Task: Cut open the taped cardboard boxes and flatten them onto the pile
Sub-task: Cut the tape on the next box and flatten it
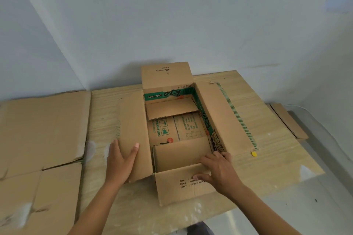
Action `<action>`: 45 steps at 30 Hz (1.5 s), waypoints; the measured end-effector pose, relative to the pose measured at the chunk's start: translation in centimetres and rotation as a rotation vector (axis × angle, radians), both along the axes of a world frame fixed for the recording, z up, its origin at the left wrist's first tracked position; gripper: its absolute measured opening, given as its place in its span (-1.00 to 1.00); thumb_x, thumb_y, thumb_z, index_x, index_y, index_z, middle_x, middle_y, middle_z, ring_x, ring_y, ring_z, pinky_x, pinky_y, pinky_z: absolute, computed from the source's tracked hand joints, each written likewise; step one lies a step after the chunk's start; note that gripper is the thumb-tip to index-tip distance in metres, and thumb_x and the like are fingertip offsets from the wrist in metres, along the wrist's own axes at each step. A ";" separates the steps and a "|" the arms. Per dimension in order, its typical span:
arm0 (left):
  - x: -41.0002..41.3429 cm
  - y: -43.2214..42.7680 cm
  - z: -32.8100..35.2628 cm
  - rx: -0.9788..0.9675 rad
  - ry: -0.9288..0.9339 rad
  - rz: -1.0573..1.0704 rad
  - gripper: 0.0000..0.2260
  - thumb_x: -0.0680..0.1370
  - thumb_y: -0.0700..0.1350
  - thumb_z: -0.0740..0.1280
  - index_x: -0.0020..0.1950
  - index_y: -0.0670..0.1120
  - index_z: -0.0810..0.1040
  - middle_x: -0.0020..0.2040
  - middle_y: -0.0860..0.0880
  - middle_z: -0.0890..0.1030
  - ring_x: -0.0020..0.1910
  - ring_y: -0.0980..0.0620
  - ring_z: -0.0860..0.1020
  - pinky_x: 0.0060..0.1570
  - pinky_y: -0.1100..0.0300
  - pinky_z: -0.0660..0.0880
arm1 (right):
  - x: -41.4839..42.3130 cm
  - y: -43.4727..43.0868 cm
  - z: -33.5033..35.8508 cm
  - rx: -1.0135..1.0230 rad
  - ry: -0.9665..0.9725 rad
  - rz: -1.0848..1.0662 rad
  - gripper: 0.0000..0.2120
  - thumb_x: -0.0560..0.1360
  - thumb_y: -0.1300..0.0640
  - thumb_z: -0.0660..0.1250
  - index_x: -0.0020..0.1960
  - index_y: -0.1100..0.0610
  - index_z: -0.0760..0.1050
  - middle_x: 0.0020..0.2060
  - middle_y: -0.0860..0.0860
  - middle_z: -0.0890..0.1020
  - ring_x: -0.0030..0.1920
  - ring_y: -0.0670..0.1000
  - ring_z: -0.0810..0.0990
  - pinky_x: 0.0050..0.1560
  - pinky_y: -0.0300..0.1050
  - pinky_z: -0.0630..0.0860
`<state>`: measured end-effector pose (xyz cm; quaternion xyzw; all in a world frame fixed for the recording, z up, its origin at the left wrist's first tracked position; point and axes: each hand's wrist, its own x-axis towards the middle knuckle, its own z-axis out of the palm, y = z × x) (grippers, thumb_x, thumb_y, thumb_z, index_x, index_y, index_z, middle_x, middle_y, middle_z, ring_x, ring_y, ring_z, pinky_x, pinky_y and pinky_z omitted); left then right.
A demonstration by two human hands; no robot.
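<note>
Pale walls [172, 15] met in a corner behind a light wooden worktop [267, 168], whose surface had some white smears. At the far left, a pile of flattened cardboard [42, 129] lay on the worktop, with its sheets creased and partly split along the folds.

Just right of the pile, the left hand [119, 160] held the left flap [133, 120] of the cardboard box [172, 93]. The thumb lay on the upper face of the flap and the fingers reached round its outer edge, so the hand was gripping this flap near its front end.

The box stood in the middle of the worktop, open at the top. Its far flap [166, 74] stood nearly upright against the wall. Green print ran along the inner side of the box walls, and loose brown flaps with green print lay at the bottom. The near flap [177, 187] was folded outwards toward the person and showed small black print.

The right hand [221, 171] gripped the box at its near right corner: the fingers were curled over the rim and the thumb pressed on the near flap.

The right flap [219, 112] was spread outwards, and a strip of green striped tape [236, 116] ran along its outer edge. A small yellow object [253, 154] lay on the worktop just beside the near end of this tape; I could not tell what it was. At the far right, a narrow piece of cardboard [288, 120] lay at the edge of the worktop.
</note>
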<state>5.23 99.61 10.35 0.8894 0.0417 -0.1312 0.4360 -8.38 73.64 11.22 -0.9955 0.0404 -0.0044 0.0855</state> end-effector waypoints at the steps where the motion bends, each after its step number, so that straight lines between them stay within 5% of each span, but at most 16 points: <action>1: 0.4 0.3 0.7 -0.082 0.051 0.079 -0.18 0.47 0.28 0.31 0.57 -0.06 0.05 0.51 -0.11 0.26 0.44 -0.13 0.29 0.38 -0.10 0.28 | 0.0 0.0 0.0 0.009 0.007 0.002 -0.46 0.40 -0.49 -0.06 -0.22 -0.14 0.50 -0.36 -0.23 0.47 -0.31 -0.14 0.44 -0.15 -0.19 0.25; 5: 1.9 2.1 3.8 -0.397 0.158 0.227 -0.53 0.56 -0.13 0.35 0.45 -0.11 0.34 0.28 -0.15 0.53 0.11 -0.07 0.56 -0.01 0.10 0.52 | 0.0 -0.4 -0.1 0.044 -0.001 0.008 -0.47 0.39 -0.50 -0.02 -0.18 -0.15 0.53 -0.31 -0.25 0.47 -0.27 -0.19 0.37 -0.15 -0.20 0.29; 7: 2.0 2.1 5.7 -0.491 0.117 0.164 -0.68 0.59 -0.25 0.27 0.33 -0.03 0.44 0.07 -0.02 0.60 -0.06 0.08 0.58 -0.17 0.21 0.48 | 0.0 -0.3 0.2 0.094 0.032 0.008 -0.39 0.34 -0.55 -0.04 -0.09 -0.14 0.55 -0.24 -0.26 0.48 -0.19 -0.20 0.34 -0.05 -0.17 0.25; 9: 1.8 1.4 7.4 -0.538 0.088 0.075 -0.60 0.61 -0.30 0.20 0.40 0.04 0.37 0.08 0.06 0.59 0.00 0.16 0.56 -0.11 0.26 0.47 | 0.2 -0.4 0.9 0.130 0.105 0.018 -0.28 0.24 -0.61 -0.02 0.06 -0.15 0.53 -0.13 -0.30 0.44 -0.07 -0.19 0.35 0.05 -0.17 0.15; 12: 1.1 -0.1 9.1 -0.527 0.060 -0.079 -0.49 0.63 -0.26 0.16 0.53 0.09 0.18 0.36 0.07 0.46 0.26 0.15 0.47 0.20 0.14 0.45 | 0.5 -0.4 2.5 0.218 0.281 0.037 -0.39 0.25 -0.48 0.15 0.19 -0.21 0.43 -0.03 -0.36 0.39 0.06 -0.22 0.33 0.13 -0.20 0.09; 15: 0.0 -2.3 10.0 -0.467 0.028 -0.211 -0.43 0.64 -0.19 0.13 0.56 0.17 0.01 0.53 0.17 0.17 0.48 0.16 0.17 0.48 0.00 0.12 | 1.2 -0.4 3.9 0.354 0.339 0.017 -0.55 0.43 -0.21 0.34 0.28 -0.17 0.41 0.09 -0.32 0.44 0.16 -0.25 0.38 0.30 -0.18 0.21; 20: -1.4 -5.5 10.5 -0.393 -0.015 -0.299 -0.43 0.66 -0.07 0.14 0.56 0.21 -0.10 0.55 0.20 0.00 0.50 0.19 0.03 0.44 0.14 0.03 | 4.4 1.7 7.1 0.709 0.189 -0.042 -0.59 0.60 -0.06 0.16 0.42 -0.02 0.31 0.27 -0.15 0.47 0.26 -0.21 0.42 0.11 -0.45 0.39; 25: -1.8 -6.6 10.1 -0.417 -0.041 -0.301 -0.46 0.65 -0.02 0.12 0.56 0.16 -0.06 0.55 0.16 0.07 0.48 0.20 0.08 0.34 0.30 0.10 | 8.7 6.1 9.9 0.991 0.066 -0.034 -0.50 0.61 -0.18 -0.03 0.51 -0.04 0.15 0.46 -0.10 0.29 0.44 -0.15 0.25 0.45 -0.10 0.24; 28: -1.9 -6.7 10.3 -0.465 -0.079 -0.319 -0.48 0.62 0.07 0.08 0.56 0.12 0.00 0.51 0.17 0.15 0.36 0.40 0.16 0.21 0.58 0.17 | 10.2 8.2 11.1 0.975 0.010 0.009 -0.51 0.65 -0.12 -0.07 0.54 -0.02 0.05 0.46 -0.19 0.21 0.43 -0.26 0.11 0.41 -0.33 0.08; 30: -1.9 -6.6 10.3 -0.485 -0.104 -0.330 -0.49 0.63 0.07 0.06 0.57 0.10 0.04 0.49 0.21 0.17 0.33 0.47 0.18 0.12 0.67 0.18 | 11.3 9.2 11.4 0.980 -0.020 0.007 -0.50 0.65 -0.11 -0.08 0.54 0.01 0.04 0.43 -0.20 0.21 0.43 -0.25 0.11 0.42 -0.31 0.08; 33: -1.9 -6.3 10.3 -0.490 -0.121 -0.325 -0.54 0.67 -0.10 0.07 0.57 0.04 0.04 0.46 0.22 0.14 0.37 0.42 0.10 0.12 0.69 0.13 | 12.6 10.3 11.3 0.989 0.026 -0.033 -0.40 0.60 -0.20 -0.08 0.55 0.06 0.02 0.48 -0.01 0.25 0.48 -0.04 0.19 0.48 0.00 0.17; 36: -2.0 -6.2 10.2 -0.505 -0.121 -0.302 -0.56 0.67 -0.18 0.06 0.54 0.00 0.04 0.35 0.24 0.18 0.32 0.38 0.15 0.02 0.71 0.17 | 13.4 10.5 11.1 0.940 0.102 -0.040 -0.47 0.64 -0.07 -0.06 0.55 0.09 0.01 0.46 0.05 0.29 0.45 0.07 0.27 0.41 0.03 0.28; 39: -1.9 -5.9 9.9 -0.534 -0.107 -0.295 -0.57 0.68 -0.17 0.03 0.54 -0.02 0.01 0.33 0.24 0.16 0.32 0.34 0.14 0.00 0.72 0.18 | 13.8 10.6 11.2 0.868 0.147 -0.032 -0.49 0.64 -0.03 -0.05 0.55 0.04 -0.04 0.30 0.12 0.46 0.22 0.09 0.47 0.12 -0.03 0.48; 42: -1.9 -5.3 9.4 -0.553 -0.082 -0.303 -0.58 0.68 -0.12 -0.04 0.55 -0.03 -0.01 0.40 0.19 0.14 0.38 0.30 0.10 0.04 0.72 0.15 | 13.8 11.1 11.8 0.895 0.175 -0.027 -0.44 0.64 -0.06 -0.04 0.56 0.08 -0.12 0.36 0.08 0.40 0.33 0.06 0.38 0.33 0.01 0.36; 45: -1.7 -4.6 9.2 -0.606 -0.057 -0.290 -0.62 0.68 -0.11 -0.14 0.51 -0.03 0.13 0.37 0.11 0.33 0.30 0.33 0.33 0.08 0.61 0.29 | 13.6 11.6 12.4 0.889 0.161 -0.024 -0.42 0.65 -0.10 -0.06 0.56 0.11 -0.14 0.42 0.08 0.34 0.43 0.08 0.27 0.40 -0.02 0.21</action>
